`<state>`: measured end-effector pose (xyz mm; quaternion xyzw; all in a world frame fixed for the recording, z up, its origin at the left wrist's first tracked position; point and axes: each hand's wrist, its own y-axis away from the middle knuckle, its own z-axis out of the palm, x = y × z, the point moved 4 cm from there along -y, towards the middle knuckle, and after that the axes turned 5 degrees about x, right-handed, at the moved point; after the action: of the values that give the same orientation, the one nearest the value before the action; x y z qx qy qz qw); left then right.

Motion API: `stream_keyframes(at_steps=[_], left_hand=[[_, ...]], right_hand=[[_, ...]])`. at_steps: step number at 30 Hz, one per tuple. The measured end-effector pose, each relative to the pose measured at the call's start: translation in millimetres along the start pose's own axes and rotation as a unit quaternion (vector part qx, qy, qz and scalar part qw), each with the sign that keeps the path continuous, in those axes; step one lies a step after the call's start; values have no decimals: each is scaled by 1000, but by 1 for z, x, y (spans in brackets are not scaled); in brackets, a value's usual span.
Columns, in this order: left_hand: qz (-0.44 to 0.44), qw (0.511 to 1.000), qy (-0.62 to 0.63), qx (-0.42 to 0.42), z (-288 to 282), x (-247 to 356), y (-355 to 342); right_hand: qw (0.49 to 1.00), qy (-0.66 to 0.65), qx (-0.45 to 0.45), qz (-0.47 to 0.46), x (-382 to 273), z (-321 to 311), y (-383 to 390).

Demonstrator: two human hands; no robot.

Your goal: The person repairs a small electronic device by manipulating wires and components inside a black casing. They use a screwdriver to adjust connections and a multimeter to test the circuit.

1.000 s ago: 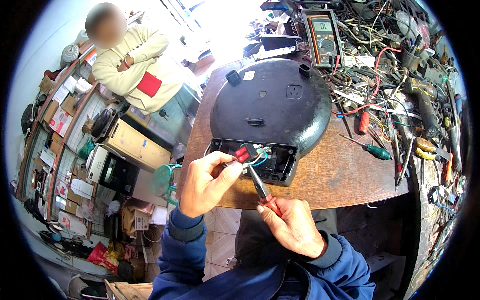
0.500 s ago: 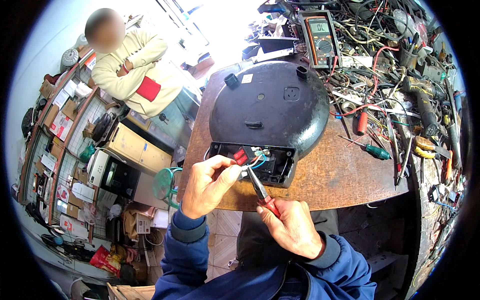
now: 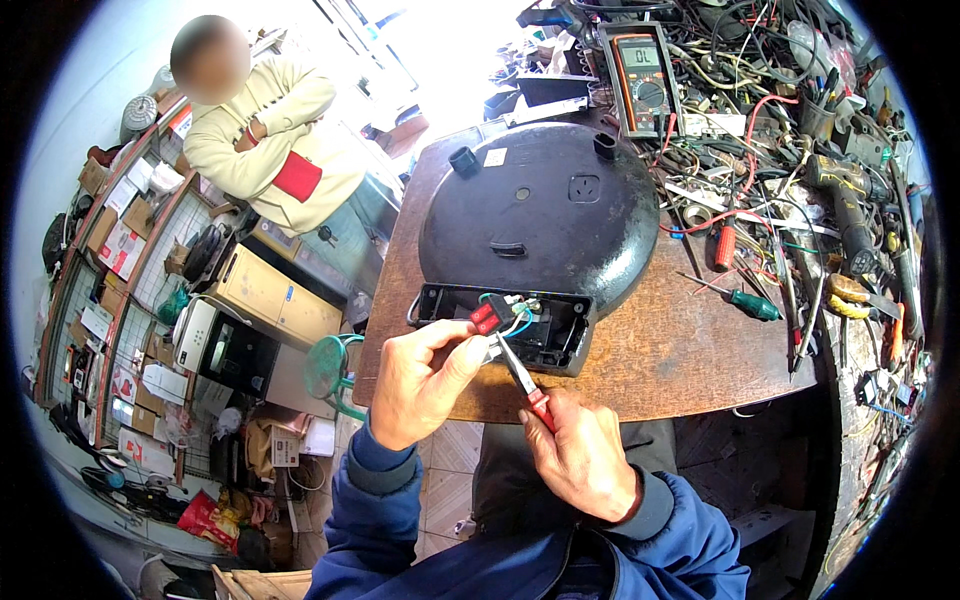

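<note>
The person's left grip (image 3: 415,388) appears pinched on the near edge of a red rocker switch (image 3: 486,317), held tilted over an open black housing (image 3: 578,342), probably so its wired side stays reachable. The right grip (image 3: 585,455) is clenched around red-handled pliers (image 3: 532,394), their nose angled up just beside the left fingertips; whether they bite on a wire cannot be told. The round black base (image 3: 540,225) behind seems to lie underside up on the wooden worktop (image 3: 690,350), likely to expose the housing at its near edge. A multimeter (image 3: 645,80) lies face up beyond, presumably for easy reading. As for writing, its lit display shows characters, the switch bears pale markings, and a small pale label (image 3: 494,157) on the base is too small to read
</note>
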<state>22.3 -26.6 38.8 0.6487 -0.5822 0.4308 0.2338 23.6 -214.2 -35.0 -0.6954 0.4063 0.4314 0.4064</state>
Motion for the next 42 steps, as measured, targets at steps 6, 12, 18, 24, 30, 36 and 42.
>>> stream_keyframes(at_steps=[6, 12, 18, 24, 30, 36, 42], left_hand=[[223, 956, -189, 19, 2, 21, 3], [159, 958, -224, -83, 8, 37, -3], [232, 936, -234, -120, 11, 24, -15], [241, 923, -265, -144, 10, 31, -22], [267, 890, -340, -148, 9, 30, -23], [302, 824, -467, -109, 10, 40, -19], [345, 788, -507, -61, 13, 43, -12]], right_hand=[[998, -57, -27, 14, 5, 2, 1], [990, -37, -107, 86, 3, -10, -5], [986, -61, -125, 95, 3, -21, -10], [985, -65, -132, 87, 5, -26, -16], [982, -72, -151, 88, 7, -22, -14], [983, -50, -158, 80, 7, -26, -16], [982, -44, -165, 79, 10, -28, -16]])
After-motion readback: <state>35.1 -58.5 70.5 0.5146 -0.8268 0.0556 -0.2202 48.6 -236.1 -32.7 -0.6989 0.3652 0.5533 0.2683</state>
